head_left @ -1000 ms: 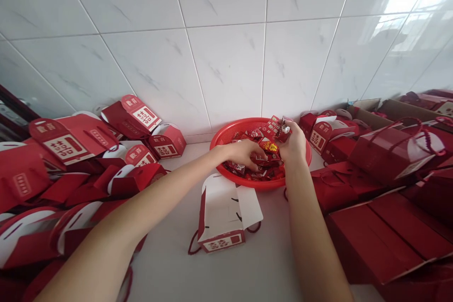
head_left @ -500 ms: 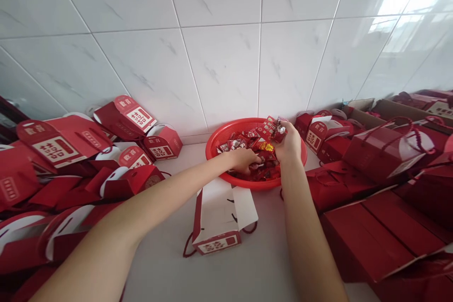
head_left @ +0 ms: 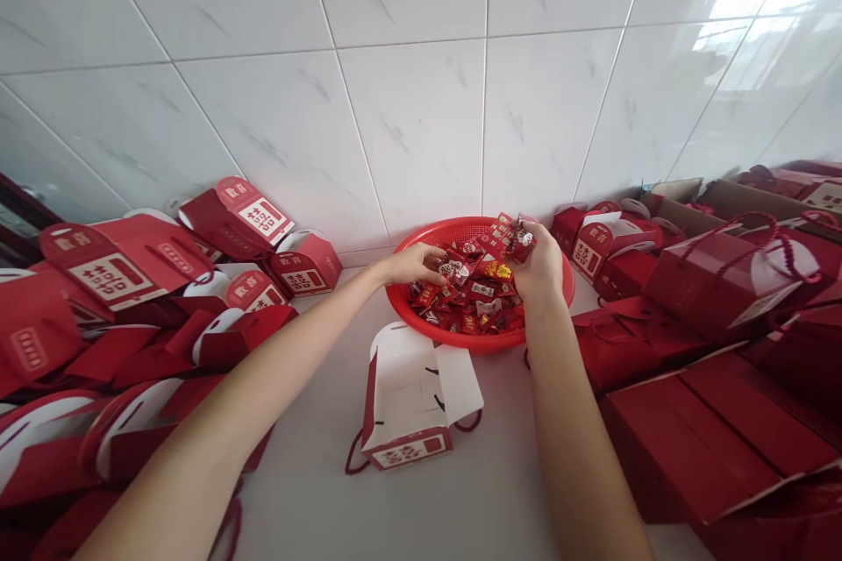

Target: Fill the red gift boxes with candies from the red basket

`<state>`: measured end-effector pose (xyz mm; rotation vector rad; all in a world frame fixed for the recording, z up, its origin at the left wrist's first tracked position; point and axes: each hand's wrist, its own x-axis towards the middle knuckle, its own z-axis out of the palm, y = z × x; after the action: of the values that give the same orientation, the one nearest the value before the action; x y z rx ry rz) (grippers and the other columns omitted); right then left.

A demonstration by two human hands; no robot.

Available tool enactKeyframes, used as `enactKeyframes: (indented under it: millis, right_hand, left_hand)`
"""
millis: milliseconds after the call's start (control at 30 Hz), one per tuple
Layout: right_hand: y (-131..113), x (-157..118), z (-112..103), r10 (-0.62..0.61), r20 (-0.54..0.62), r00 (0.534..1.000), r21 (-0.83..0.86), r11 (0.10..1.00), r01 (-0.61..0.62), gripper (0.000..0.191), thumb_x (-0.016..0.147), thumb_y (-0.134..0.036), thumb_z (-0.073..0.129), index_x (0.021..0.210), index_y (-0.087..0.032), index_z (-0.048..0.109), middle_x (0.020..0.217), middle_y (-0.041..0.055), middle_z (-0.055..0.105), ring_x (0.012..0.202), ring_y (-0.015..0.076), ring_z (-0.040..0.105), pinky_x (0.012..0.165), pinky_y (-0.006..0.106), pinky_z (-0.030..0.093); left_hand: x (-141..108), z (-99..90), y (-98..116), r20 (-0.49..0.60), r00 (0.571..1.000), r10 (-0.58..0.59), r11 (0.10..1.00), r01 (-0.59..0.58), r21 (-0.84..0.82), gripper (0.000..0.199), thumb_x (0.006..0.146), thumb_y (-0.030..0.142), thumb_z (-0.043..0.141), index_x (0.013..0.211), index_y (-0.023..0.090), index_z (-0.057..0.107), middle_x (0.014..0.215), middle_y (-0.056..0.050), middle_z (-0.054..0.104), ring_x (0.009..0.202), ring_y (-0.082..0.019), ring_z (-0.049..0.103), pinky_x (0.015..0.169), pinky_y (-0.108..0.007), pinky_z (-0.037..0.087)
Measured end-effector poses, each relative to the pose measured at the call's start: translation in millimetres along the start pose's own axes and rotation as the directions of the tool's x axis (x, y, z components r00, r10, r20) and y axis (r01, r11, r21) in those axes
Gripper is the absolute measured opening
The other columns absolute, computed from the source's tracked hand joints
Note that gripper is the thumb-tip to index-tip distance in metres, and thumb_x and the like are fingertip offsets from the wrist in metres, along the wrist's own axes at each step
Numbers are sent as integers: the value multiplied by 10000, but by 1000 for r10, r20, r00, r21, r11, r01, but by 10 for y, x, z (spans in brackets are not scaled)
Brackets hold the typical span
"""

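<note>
A red plastic basket (head_left: pixel 421 326) by the tiled wall holds many wrapped sweets (head_left: pixel 468 294), mostly red. My left hand (head_left: pixel 421 265) is over the basket's left side, its fingers apart and touching or just above the sweets, with nothing clearly held. At the basket's right side, my right hand (head_left: pixel 539 261) is closed on several wrapped sweets (head_left: pixel 506 235), which stick out beyond the fingers. In front of the basket stands an open box (head_left: pixel 406 390), white inside and red outside, with a flap folded out to the right and dark red cord handles.
Red gift boxes (head_left: pixel 118 267) are piled along the left. More red boxes (head_left: pixel 717 280) crowd the right, some with cord handles, beside a brown carton (head_left: pixel 743 202). The white table (head_left: pixel 395 513) runs up to the tiled wall (head_left: pixel 414 123).
My left hand has moved left and up from the middle of the sweets, and its fingers have spread. My right hand has hardly moved and keeps its sweets.
</note>
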<state>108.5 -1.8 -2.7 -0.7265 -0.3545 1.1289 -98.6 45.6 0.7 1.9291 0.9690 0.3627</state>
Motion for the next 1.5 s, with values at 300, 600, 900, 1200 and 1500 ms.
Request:
enactKeyframes:
  millis: [300,600,900,1200,1500]
  right_hand:
    - [4,4,2,17,18,1000,-60,998,-15,93,654,-221,638,742,-194,648,721,-34,657,653,131,610,531,235,537]
    - [21,8,-5,-7,74,997,-89,996,13,75,635,-235,656,689,-207,611,667,-55,623,624,130,591,509,235,507]
    - [35,6,-12,-34,65,997,-103,994,41,60,650,-238,644,683,-208,603,662,-49,613,650,142,606,552,250,518]
    - [-1,-44,8,-25,45,999,-105,994,30,61,634,-233,645,678,-206,612,670,-50,612,631,123,573,502,217,473]
    - [33,1,-2,-40,56,998,-119,992,46,62,649,-249,641,689,-211,612,641,-51,601,616,137,584,517,245,499]
  left_hand:
    - [-49,-13,-28,-118,992,-34,994,21,-106,387,679,366,793,993,146,732,906,-31,731,844,-189,655,778,-326,525]
    - [-6,-35,-83,-189,982,29,994,-8,108,341,773,348,668,1043,144,711,1067,-61,738,1022,-243,655,945,-383,507]
    - [39,161,141,11,997,81,841,-75,537,314,756,172,605,1023,233,759,1055,-33,747,962,-219,681,842,-294,515]
    - [113,485,73,161,983,-83,581,-84,810,305,579,189,747,873,271,762,931,-53,739,996,-288,635,839,-340,477]
    - [41,153,85,-169,985,35,711,94,697,386,793,528,648,621,208,517,607,0,530,605,-168,501,555,-295,298]
